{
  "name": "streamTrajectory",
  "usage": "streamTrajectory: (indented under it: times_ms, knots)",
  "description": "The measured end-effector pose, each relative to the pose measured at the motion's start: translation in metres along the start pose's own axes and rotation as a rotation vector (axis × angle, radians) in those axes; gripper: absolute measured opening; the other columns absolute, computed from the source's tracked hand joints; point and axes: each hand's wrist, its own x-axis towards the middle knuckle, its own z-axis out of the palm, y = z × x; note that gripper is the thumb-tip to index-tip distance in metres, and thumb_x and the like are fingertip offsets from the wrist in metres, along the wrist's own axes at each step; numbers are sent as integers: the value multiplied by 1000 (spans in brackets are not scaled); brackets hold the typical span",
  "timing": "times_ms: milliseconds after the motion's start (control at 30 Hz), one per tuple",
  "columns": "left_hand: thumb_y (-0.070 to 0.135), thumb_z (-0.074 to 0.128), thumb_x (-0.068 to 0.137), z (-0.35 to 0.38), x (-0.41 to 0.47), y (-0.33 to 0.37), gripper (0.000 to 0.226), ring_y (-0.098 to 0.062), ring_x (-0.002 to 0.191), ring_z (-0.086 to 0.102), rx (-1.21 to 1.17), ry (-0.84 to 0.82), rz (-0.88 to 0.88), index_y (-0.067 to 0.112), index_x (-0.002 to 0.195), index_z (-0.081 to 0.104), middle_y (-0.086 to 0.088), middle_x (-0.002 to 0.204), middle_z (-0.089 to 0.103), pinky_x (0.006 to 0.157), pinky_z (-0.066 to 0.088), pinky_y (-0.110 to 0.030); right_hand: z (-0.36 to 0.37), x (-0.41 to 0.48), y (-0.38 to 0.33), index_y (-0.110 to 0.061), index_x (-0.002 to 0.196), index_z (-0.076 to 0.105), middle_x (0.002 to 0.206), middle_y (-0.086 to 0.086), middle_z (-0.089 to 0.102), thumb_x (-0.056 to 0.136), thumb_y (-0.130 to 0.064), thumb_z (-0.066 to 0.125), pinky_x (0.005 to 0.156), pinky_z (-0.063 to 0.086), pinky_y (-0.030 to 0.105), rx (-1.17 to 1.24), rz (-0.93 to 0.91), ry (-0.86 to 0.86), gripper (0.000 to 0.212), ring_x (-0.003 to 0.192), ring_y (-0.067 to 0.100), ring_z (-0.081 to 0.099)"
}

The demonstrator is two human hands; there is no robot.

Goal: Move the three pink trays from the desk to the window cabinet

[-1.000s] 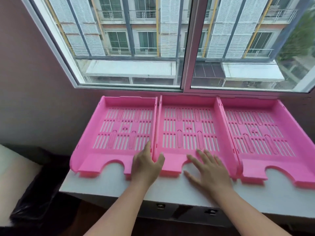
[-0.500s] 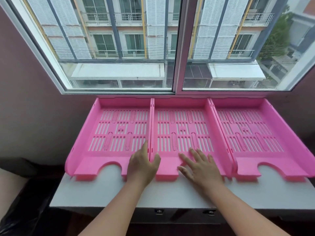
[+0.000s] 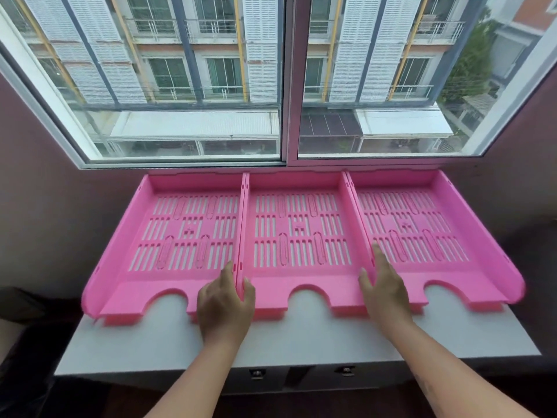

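All 3 pink trays sat side by side on the white window cabinet [image 3: 301, 342] top, back walls pushed up against the wall under the window [image 3: 283, 86], open notched fronts toward the person, walls touching w/ no visible gap. Left tray [image 3: 187, 227] reached the cabinet's left edge & seemed to hang a bit past its front-left corner; middle tray [image 3: 301, 227] at center; right tray [image 3: 422, 224] near the right edge. Left hand [image 3: 224, 303] was pinched on the paired side walls where left & middle trays meet, thumb on one side, fingers on the other. Right hand [image 3: 384, 288] was loosely spread, fingers apart, straddling the wall between middle & right trays, index pointing along it; looked like resting or nudging, not a firm grip, though I couldn't tell for sure. Judging from this, the move itself was basically done & the step in hand was squaring up the row. Handling: thin slotted plastic, prob. very light, fairly stiff but w/ some flex, smooth so it'd slide easily on the cabinet top. Best hold = side walls near the front, or the front lip by the notch; slotted floor is poor for gripping. Risk: a shove could skew neighbours or push the left tray off the edge.
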Motion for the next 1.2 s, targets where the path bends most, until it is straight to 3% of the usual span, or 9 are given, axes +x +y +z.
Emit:
streamTrajectory:
  times_ms: [100,233,333,433,600,900,1000,1100,1200]
  knots:
    - [26,58,92,1,0,0,44,-37,92,65,0,7,-2,5,130,53,-12,92,73,84,53,-52,3,2,5,-24,156,20,127,15,64,100,-13,48,45,42,10,3,-11,21,64,64,6,56]
    - [29,53,93,3,1,-5,43,-38,95,64,8,16,-4,7,130,52,-10,91,73,83,53,-50,5,3,7,-21,156,22,73,4,61,99,-9,49,31,34,15,-1,-43,30,65,42,8,38]
    - [33,48,94,1,4,-10,45,-39,99,63,28,17,-10,9,132,50,-9,91,73,83,52,-50,11,3,6,-19,156,22,100,8,69,99,-9,50,38,37,11,-40,-91,40,65,49,12,53]
    - [36,44,94,-1,5,-10,48,-38,99,63,35,8,-4,11,135,47,-8,89,73,83,53,-49,15,1,4,-17,156,22,139,13,57,98,-7,50,63,59,34,-35,-98,67,65,90,30,68]
    - [36,44,96,-5,4,-8,50,-35,100,62,33,-23,1,13,140,43,-6,89,72,84,53,-48,13,0,1,-15,156,23,144,13,52,99,-6,49,80,53,33,-27,-77,68,63,117,34,60]
    - [39,41,97,-3,5,-9,50,-35,101,63,34,-24,-5,14,140,41,-8,95,72,85,53,-48,16,1,2,-12,154,26,137,15,56,95,-2,53,78,55,33,-44,-116,107,66,110,33,62]
    - [40,41,96,-6,5,-7,49,-36,101,63,50,-22,-27,12,136,44,-10,98,71,82,55,-47,14,0,3,-16,155,24,134,11,55,95,-4,53,67,57,32,-40,-118,89,68,90,22,60]
    - [42,38,96,-3,5,-7,48,-35,94,65,36,-8,-22,11,131,46,-10,91,71,77,56,-47,17,3,10,-16,154,26,121,9,59,95,-4,53,49,44,25,-85,-162,71,66,65,15,55]
    - [45,38,95,-5,4,-6,51,-37,98,64,38,-26,-43,11,132,44,-12,97,70,79,56,-50,12,3,6,-17,155,23,120,9,60,96,-10,52,50,44,26,-97,-151,55,66,65,17,57]
